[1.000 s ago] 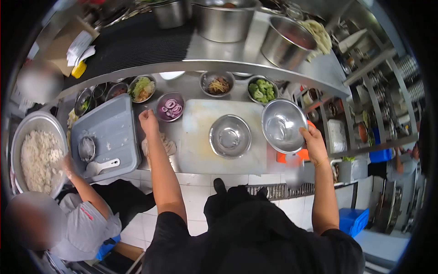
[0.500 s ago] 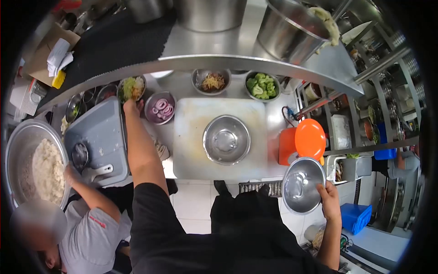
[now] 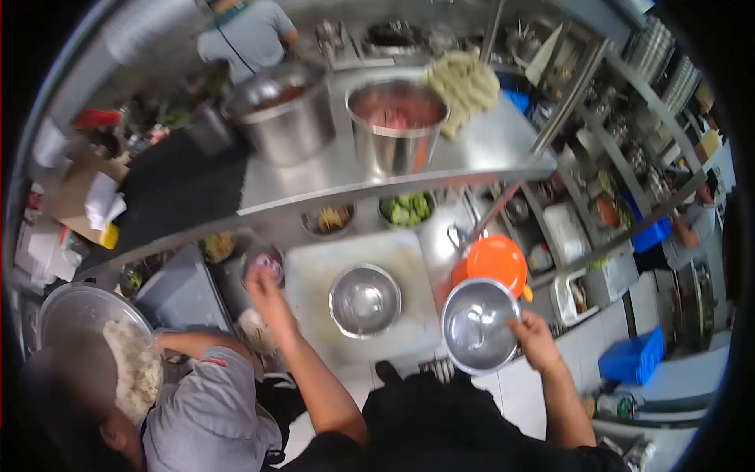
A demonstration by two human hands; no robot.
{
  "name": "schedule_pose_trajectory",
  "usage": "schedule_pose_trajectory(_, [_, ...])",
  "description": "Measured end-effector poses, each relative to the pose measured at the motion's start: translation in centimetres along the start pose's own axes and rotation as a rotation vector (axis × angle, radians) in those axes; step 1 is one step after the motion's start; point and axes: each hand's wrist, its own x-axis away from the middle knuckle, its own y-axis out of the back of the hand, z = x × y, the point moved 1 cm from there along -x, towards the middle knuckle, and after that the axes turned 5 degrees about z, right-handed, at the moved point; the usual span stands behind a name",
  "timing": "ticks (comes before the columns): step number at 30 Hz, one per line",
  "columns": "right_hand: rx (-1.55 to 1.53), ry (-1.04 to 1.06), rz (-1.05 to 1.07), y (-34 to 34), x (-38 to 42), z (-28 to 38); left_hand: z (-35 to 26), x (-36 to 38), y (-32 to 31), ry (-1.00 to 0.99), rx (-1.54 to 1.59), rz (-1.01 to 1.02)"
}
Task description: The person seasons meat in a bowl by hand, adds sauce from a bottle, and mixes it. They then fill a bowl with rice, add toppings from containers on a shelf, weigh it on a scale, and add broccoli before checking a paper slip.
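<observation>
My right hand (image 3: 538,340) grips the rim of a metal bowl (image 3: 476,326), held tilted off the right front side of the cutting board; only a bright reflection shows inside. My left hand (image 3: 266,289) reaches to the small bowl of red onion rings (image 3: 263,263); motion blur smears its fingers, and what they hold, if anything, cannot be made out. A second metal bowl (image 3: 366,300) rests on the white cutting board (image 3: 409,259). Behind the board are a bowl of shredded yellow and brown food (image 3: 328,218) and a bowl of broccoli (image 3: 406,209).
A co-worker (image 3: 208,401) in a grey shirt is close on my left, a hand at a large basin of rice (image 3: 130,362). Steel pots (image 3: 397,141) stand on the raised shelf. An orange lidded container (image 3: 497,266) is right of the board. A grey tub (image 3: 185,295) sits left.
My left hand has moved right, from the bowl of shredded vegetables to the onion bowl. The view has tilted up. My right hand still holds its bowl. The co-worker has leaned closer.
</observation>
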Motion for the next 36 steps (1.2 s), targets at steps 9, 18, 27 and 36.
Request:
schedule_pose_trajectory(9, [-0.087, 0.13, 0.227, 1.7, 0.6, 1.7, -23.1, 9.9, -8.3, -0.161, 0.527, 0.477])
schedule_pose_trajectory(18, [-0.219, 0.186, 0.085, 11.0, 4.8, -1.1, -42.1, 0.1, -17.8, -0.317, 1.36, 0.78])
schedule_pose_trajectory(27, [-0.328, 0.127, -0.058, 16.0, 7.2, -4.9, -41.6, 1.4, -17.1, -0.332, 1.444, 0.798])
schedule_pose_trajectory(36, [-0.362, 0.135, -0.038, 14.3, 6.1, -4.0, -39.8, 3.7, -14.1, -0.287, 1.188, 0.704])
